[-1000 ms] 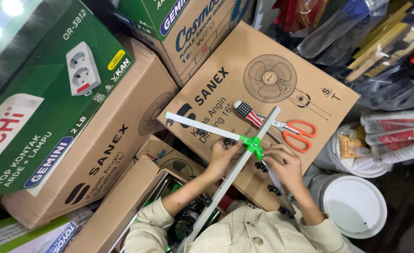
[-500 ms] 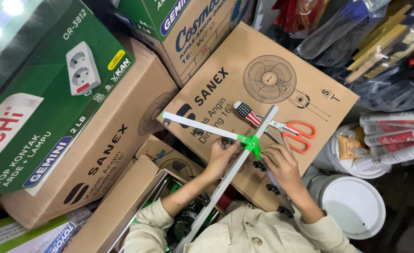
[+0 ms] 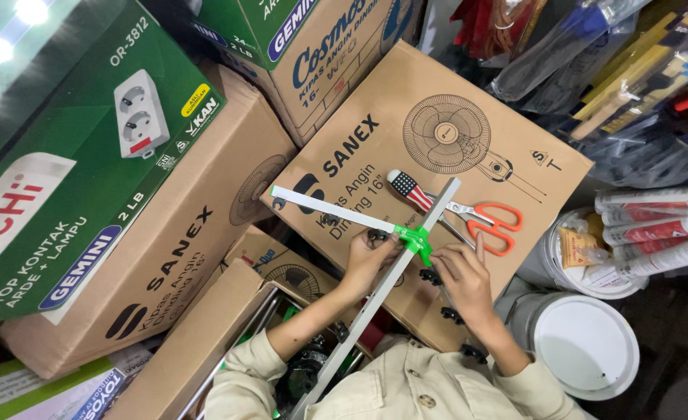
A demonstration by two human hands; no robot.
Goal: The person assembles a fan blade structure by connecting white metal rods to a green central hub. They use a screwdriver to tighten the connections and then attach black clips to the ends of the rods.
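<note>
Two hands at the green joint | brown fan carton (image 3: 468,101) lies under the work | two pale metal bars (image 3: 375,295) cross on it | orange-handled scissors (image 3: 484,222) just right | left hand (image 3: 367,260) grips the bar | right hand (image 3: 465,280) pinches green plastic connector (image 3: 415,237)

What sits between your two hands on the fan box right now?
In the head view, the green plastic joint joining the two white bars lies between the left hand and right hand.
</note>
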